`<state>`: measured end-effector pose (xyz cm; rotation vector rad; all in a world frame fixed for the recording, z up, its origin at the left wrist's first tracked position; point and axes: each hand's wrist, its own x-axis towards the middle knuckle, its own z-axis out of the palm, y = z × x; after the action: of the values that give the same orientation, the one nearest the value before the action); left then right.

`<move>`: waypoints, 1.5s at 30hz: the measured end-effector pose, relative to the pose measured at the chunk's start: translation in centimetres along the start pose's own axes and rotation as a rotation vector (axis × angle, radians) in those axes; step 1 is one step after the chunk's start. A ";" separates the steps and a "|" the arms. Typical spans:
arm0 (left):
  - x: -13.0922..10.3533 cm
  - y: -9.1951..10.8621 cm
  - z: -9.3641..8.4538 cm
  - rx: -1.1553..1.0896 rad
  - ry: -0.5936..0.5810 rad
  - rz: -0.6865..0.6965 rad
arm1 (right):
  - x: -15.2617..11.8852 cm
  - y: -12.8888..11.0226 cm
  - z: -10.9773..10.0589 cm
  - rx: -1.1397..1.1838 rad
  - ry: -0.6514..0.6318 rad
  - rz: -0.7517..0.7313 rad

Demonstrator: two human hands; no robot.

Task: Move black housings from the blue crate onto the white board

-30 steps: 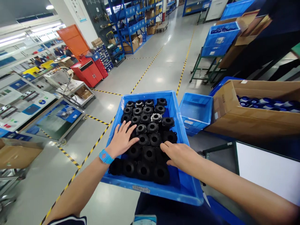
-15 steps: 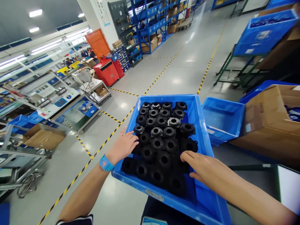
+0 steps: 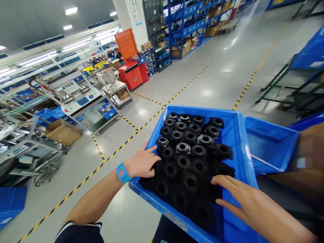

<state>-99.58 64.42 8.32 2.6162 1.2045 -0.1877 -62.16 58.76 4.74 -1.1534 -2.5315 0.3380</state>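
A blue plastic crate (image 3: 247, 153) in front of me holds rows of black round parts (image 3: 190, 182) with a hole in the middle; a few have shiny silvery tops. My left hand (image 3: 142, 163), with a blue band at the wrist, lies across the crate's left rim, fingers spread and tips beside the nearest parts. Over the right side of the crate is my right hand (image 3: 244, 195), thumb and fingers apart, close to a dark part in the right column. Whether its fingertips touch that part is hard to see.
An unfilled-looking blue bin (image 3: 272, 143) sits right of the crate, beside a blurred cardboard box (image 3: 312, 148). Green-framed carts (image 3: 278, 79) stand farther right. Workbenches (image 3: 83, 104), a red cabinet (image 3: 130, 76) and blue shelving (image 3: 183, 25) stand beyond the yellow-black floor lines.
The view has turned left, so the crate and surroundings appear farther right. My right thumb and fingers are wider apart. My left hand stays at the left rim.
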 end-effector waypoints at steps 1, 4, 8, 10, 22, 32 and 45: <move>0.5 -0.4 -0.2 0.013 0.026 0.001 | 0.0 0.1 0.0 -0.013 0.029 -0.028; 2.7 -1.8 -0.9 0.089 0.150 0.009 | 0.5 0.2 -0.1 -0.040 0.091 -0.080; 6.3 -3.1 -0.8 0.245 0.154 0.048 | 3.1 -0.1 0.1 -0.023 0.131 -0.093; 7.4 -3.1 -0.4 0.301 0.147 0.036 | 5.5 -0.5 0.5 -0.020 0.123 -0.098; 5.2 -2.5 0.6 0.249 0.230 -0.015 | 15.8 -3.0 3.3 -0.250 -0.219 -0.129; 5.5 -2.4 0.6 0.176 0.244 -0.030 | 15.7 -4.1 3.5 -0.270 -0.171 -0.059; 4.1 -3.0 -1.0 0.072 0.164 0.025 | 16.0 -4.4 4.9 -0.212 -0.146 -0.014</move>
<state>-99.15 69.57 7.88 2.7533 1.2375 -0.0114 -77.00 67.77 5.05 -1.2263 -2.7553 0.1578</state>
